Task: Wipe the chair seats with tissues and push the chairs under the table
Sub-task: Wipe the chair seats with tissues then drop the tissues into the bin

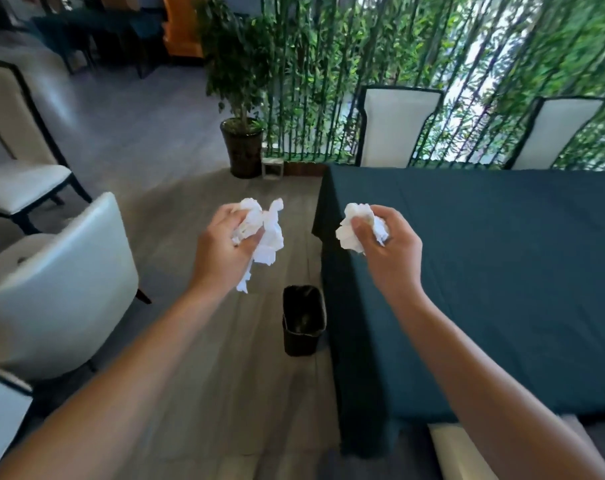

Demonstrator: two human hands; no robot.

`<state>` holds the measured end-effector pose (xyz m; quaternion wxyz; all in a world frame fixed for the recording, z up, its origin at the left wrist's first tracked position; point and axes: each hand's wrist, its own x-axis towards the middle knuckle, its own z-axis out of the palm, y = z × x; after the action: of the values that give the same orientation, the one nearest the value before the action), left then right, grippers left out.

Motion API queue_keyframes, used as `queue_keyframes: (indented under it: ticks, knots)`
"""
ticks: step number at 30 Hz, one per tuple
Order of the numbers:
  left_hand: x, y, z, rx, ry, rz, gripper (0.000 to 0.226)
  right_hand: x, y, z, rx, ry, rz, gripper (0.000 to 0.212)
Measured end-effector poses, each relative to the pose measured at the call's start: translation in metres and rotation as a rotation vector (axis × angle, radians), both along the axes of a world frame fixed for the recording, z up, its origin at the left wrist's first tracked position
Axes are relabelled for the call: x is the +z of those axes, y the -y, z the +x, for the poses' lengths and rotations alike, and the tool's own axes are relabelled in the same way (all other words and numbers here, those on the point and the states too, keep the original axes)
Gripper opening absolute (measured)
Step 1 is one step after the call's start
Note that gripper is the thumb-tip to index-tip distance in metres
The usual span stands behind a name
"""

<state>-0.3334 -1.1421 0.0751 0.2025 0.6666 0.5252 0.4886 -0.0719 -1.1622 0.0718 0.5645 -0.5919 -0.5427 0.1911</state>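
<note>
1. Above the wooden floor (197, 341), the left hand (221, 251) has its grip closed round a crumpled tissue (264, 233).
2. The right hand (391, 251) pinches a second tissue wad (353, 230) beside the counter (484, 271) corner.
3. A black bin (303, 320) stands below, touching the cloth.
4. Two chairs (394, 129) sit behind the counter.

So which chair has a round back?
The chair nearest the left hand: its back curves round, while the others have flat, dark-edged backs.
</note>
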Motion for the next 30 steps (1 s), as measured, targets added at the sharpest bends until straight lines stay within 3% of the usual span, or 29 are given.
queue_keyframes:
  ticks: [7, 11, 13, 19, 25, 30]
  knots:
    - [-0.033, -0.058, 0.004, -0.101, 0.078, -0.09, 0.013, -0.03, -0.031, -0.001, -0.078, 0.059, -0.075, 0.024]
    - [-0.049, -0.102, 0.017, -0.145, 0.043, -0.099, 0.025, -0.052, -0.071, 0.007, -0.117, 0.167, -0.033, 0.024]
    - [-0.061, -0.126, 0.022, -0.146, 0.027, -0.135, 0.014, -0.067, -0.096, 0.011, -0.126, 0.215, -0.027, 0.027]
    - [-0.093, -0.186, 0.028, -0.102, 0.013, -0.269, 0.026, -0.117, -0.157, 0.013, -0.095, 0.204, -0.153, 0.028]
    - [-0.14, -0.257, 0.045, -0.118, -0.058, -0.424, 0.003, -0.166, -0.204, 0.023, -0.16, 0.177, -0.293, 0.029]
    - [-0.181, -0.324, 0.062, -0.234, -0.166, -0.492, 0.011, -0.211, -0.243, 0.018, -0.204, 0.17, -0.489, 0.028]
